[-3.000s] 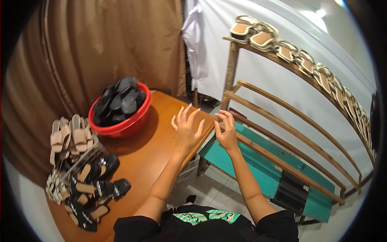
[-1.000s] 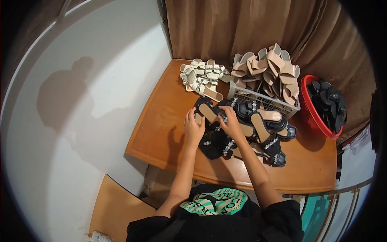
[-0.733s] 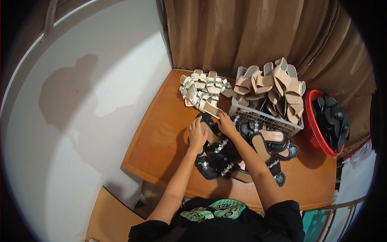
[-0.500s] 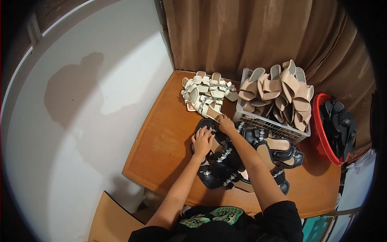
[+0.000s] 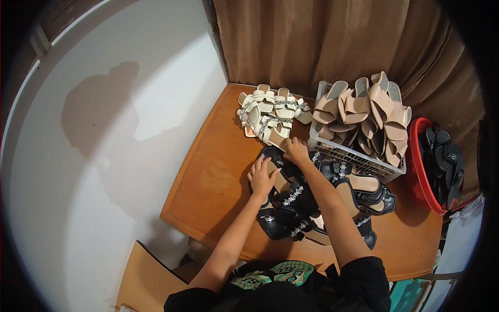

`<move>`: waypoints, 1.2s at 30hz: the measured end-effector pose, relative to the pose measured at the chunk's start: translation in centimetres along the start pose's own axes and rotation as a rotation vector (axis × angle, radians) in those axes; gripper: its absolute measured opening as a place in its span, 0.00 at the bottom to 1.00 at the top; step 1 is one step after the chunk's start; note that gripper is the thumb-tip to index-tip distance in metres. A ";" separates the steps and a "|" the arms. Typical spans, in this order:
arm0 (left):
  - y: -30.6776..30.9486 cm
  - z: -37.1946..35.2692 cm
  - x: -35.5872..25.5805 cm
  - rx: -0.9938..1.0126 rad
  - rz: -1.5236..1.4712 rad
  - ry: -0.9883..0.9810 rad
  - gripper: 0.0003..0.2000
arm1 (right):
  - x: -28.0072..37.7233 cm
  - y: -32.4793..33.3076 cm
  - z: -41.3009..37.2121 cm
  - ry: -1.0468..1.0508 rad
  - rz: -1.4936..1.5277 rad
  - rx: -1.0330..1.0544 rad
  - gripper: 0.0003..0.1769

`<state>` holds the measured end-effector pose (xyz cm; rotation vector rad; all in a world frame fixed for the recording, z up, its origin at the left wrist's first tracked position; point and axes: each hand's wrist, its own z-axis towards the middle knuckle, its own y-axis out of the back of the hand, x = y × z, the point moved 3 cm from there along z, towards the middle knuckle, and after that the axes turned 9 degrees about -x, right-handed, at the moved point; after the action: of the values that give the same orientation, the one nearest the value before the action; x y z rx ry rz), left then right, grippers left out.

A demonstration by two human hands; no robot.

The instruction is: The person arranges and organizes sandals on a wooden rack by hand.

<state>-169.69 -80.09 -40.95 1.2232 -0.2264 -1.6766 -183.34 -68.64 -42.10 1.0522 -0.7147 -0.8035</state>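
Note:
My right hand [image 5: 297, 152] has its fingers curled at the heel end of a white sandal [image 5: 278, 138] with a jewelled strap, the nearest of a small white pile. Black sandals [image 5: 291, 200] with sparkling straps lie heaped below my hands, some sole up and some on their sides. Over the left part of this heap, my left hand [image 5: 264, 178] rests with fingers spread on a black sandal. My right forearm hides part of the heap.
A pale plastic crate [image 5: 356, 158] full of beige slide sandals [image 5: 383, 106] stands at the back right. Beside it, a red basket [image 5: 422, 177] holds black sandals [image 5: 442, 161]. A white wall [image 5: 130, 156] borders the wooden table [image 5: 202, 177]; a brown curtain [image 5: 312, 41] hangs behind.
The whole view has shifted slightly. Both hands stay at nearly the same places on the sandals, and the left thumb now sits wider from the fingers.

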 end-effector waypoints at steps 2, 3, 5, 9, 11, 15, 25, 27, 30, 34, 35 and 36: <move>-0.2 -0.2 0.7 -0.076 -0.048 0.020 0.21 | 0.2 0.7 0.2 0.023 0.048 0.011 0.26; -0.5 -0.3 1.2 -0.148 -0.097 0.043 0.21 | 0.3 1.1 0.2 0.044 0.096 0.026 0.27; -1.7 -0.4 2.9 -0.136 -0.218 0.154 0.21 | 0.6 3.3 -0.2 -0.041 0.284 0.052 0.27; -2.7 0.6 4.1 -0.145 -0.574 0.401 0.22 | -0.5 3.4 -1.9 -0.393 0.809 0.104 0.30; -1.1 1.6 1.9 -0.089 -0.943 0.616 0.22 | -0.3 3.9 -3.8 -0.414 0.855 0.136 0.31; 0.3 2.3 -0.2 0.190 -1.056 0.779 0.16 | 3.9 10.2 -7.3 -0.225 0.716 0.096 0.32; 3.2 1.0 8.7 0.011 -1.509 0.818 0.18 | 6.2 8.4 -4.1 0.132 0.661 -0.045 0.27; 3.7 -0.3 10.9 0.023 -1.553 0.828 0.18 | 6.3 6.3 -2.1 0.098 0.675 0.035 0.25; 4.1 -2.8 12.8 0.090 -1.477 0.829 0.19 | 6.9 2.3 0.3 0.221 0.575 0.048 0.24; 2.7 -4.5 15.9 0.012 -1.549 0.957 0.19 | 7.6 -1.8 3.1 0.149 0.586 0.040 0.26; 2.7 -4.2 16.1 0.002 -1.570 0.979 0.19 | 7.5 -2.8 3.8 0.148 0.609 0.061 0.28; 2.7 -4.1 16.2 -0.011 -1.590 1.006 0.19 | 7.5 -3.6 4.3 0.149 0.611 0.071 0.28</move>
<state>-164.51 -92.67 -51.06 2.2725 1.7598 -1.8383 -183.76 -77.93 -43.05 0.8737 -0.8788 -0.1733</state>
